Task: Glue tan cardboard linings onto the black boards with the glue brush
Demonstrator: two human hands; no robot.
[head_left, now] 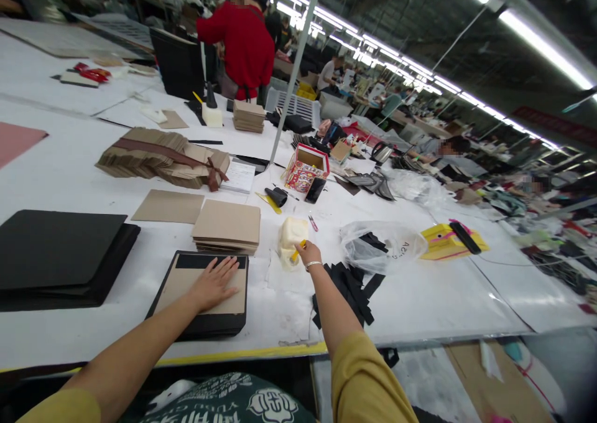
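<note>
Lying flat, left grip (214, 285) touches tan board (180, 283) near right edge.

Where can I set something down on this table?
The widest bare patch lies right of the black strips, nearer than the plastic bag and yellow box. A smaller gap sits between those strips and the black-and-tan stack under the left hand. It's crowded beyond the right hand, around the red patterned box and phone.

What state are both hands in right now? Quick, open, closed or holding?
Left hand: open, palm down on the beige board, not gripping it.
Right hand: closed, holding a small yellow tool.
</note>
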